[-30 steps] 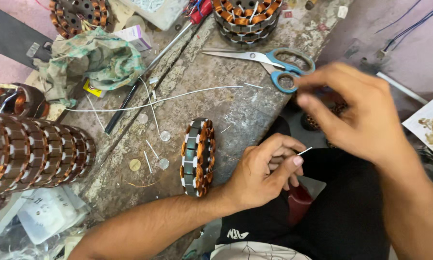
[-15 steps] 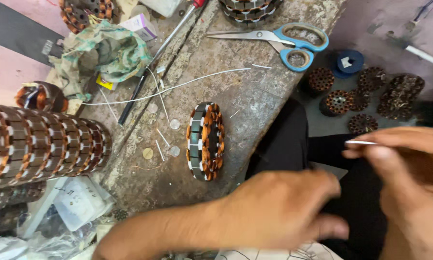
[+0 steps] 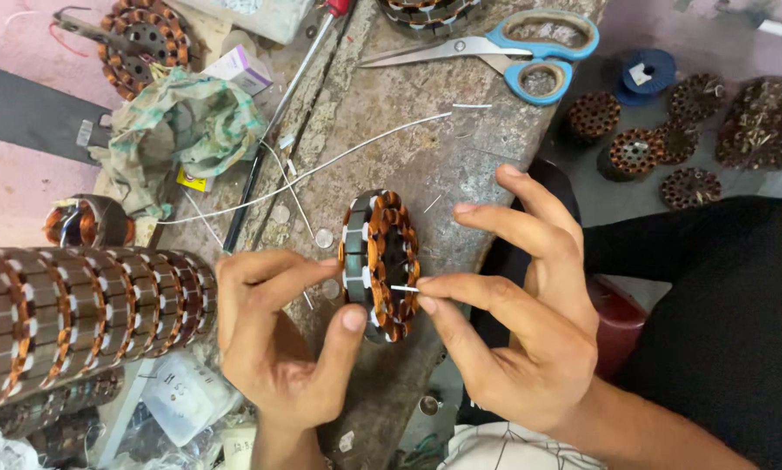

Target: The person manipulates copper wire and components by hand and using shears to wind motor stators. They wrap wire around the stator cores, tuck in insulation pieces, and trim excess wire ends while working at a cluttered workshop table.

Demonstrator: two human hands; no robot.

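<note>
Here, at the centre of the frame, I see a ring-shaped motor stator wound with copper coils, standing on edge on a rough stone workbench. My left hand sits at lower centre-left, its thumb and forefinger closed on the stator's left rim, holding it upright. My right hand is at lower centre-right, thumb and forefinger pinched together on a short white sliver, perhaps insulating strip, whose free tip touches the stator's lower right edge. The other right fingers are spread wide above. So the stator lies between the two hands, gripped by the left and just beside the right fingertips.

Above the stator, a long white wire runs diagonally across the bench. At upper centre-right lie scissors with blue handles. At the left edge, a long stack of similar stators lies on its side. At upper left there is a crumpled greenish cloth, another copper-wound stator above it, and a screwdriver with a red handle angling down from the top edge. At upper right, beyond the bench edge, several small dark round rotors and a blue spool rest on a grey surface. A dark sleeve or garment fills the lower right.
</note>
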